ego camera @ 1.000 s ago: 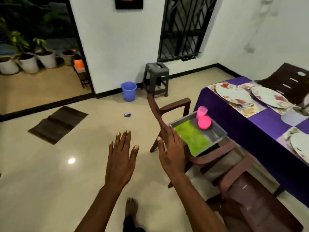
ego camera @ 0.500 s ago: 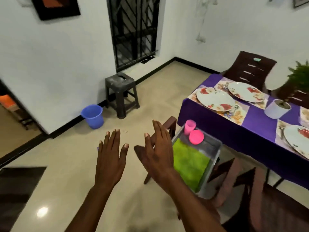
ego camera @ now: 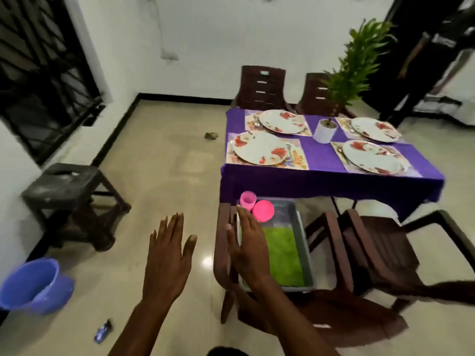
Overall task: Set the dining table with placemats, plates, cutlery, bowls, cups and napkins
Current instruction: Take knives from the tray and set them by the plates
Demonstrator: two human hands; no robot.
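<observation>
- Fingers (ego camera: 246,222) of the right hand (ego camera: 250,253) were straight and together, holding nothing, over the near-left rim of the grey tray (ego camera: 307,255).
- Left hand (ego camera: 168,255) hung flat and empty, farther left over the floor.
- Pink cups (ego camera: 257,206) stood just beyond the right fingertips; the tray's long axis ran toward the purple-clothed counter (ego camera: 321,160).
- Green cloth (ego camera: 282,255) looked soft, the cups smooth plastic.

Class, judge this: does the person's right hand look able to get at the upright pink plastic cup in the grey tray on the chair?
Probably yes: the right hand is open beside the grey tray, and nothing covers the pink cup.
</observation>
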